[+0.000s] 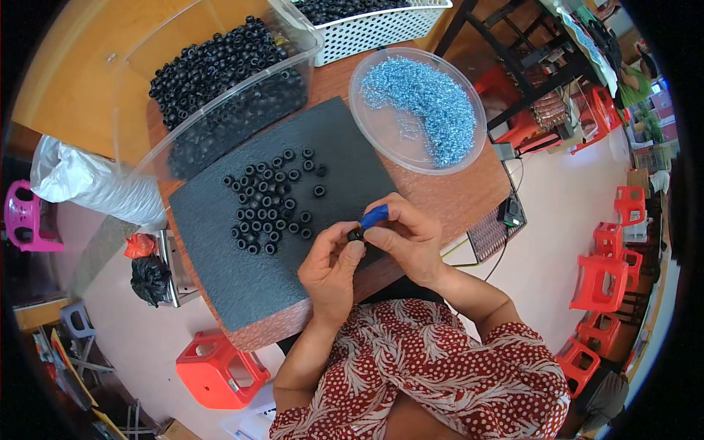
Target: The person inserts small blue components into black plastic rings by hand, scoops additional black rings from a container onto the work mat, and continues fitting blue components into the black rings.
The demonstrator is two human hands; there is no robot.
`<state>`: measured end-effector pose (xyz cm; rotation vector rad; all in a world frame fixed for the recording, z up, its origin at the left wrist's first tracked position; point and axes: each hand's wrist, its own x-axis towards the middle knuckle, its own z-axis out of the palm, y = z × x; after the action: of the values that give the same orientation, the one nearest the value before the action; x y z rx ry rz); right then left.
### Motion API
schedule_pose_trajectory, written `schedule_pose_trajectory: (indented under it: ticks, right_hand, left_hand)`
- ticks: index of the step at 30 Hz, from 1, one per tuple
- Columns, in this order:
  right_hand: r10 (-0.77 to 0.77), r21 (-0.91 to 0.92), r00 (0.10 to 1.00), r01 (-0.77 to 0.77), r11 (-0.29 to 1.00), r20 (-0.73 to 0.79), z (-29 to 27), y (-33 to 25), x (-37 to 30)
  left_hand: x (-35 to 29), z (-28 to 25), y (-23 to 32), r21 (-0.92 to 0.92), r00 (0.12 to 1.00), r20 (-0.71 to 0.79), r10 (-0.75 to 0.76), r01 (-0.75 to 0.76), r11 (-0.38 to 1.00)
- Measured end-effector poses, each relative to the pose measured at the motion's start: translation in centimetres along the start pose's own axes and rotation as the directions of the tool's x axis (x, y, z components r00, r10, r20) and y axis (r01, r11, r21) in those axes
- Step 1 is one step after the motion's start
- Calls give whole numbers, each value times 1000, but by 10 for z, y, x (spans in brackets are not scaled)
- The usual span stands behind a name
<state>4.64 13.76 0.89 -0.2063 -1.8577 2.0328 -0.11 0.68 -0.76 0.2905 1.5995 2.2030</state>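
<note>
Over the near edge of the table, my left hand [330,268] pinches a small black ring-shaped part [356,235] between thumb and fingertips. My right hand [411,238] meets it there, thumb and index finger closed against the part. A blue wrap [374,215] covers the end of the right index finger. Whatever those right fingertips hold, if anything, is hidden. Beyond my hands, a loose cluster of similar black ring-shaped parts [264,202] lies on the dark mat [330,139]. A round clear tray [389,152] at the right holds a heap of tiny translucent blue pieces [433,95].
A clear plastic bin [242,110] full of black parts stands at the far left of the table [455,198]. Behind is a white perforated basket [381,33] with more. A white sack [103,183] leans at left. Red stools [220,370] stand on the floor.
</note>
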Motion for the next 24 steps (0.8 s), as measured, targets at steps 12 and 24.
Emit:
schedule_pose_trajectory:
  ticks: [12,24]
  right_hand:
    - [-33,-219,999,36,975,17,-1,-4,-9]
    - [186,201,978,-164,966,-98,0,-3,-12]
  left_hand:
    - [-4,-4,-4,58,1000,21,21,-22,998]
    - [-5,-1,-8,77,999,38,36,-39,996]
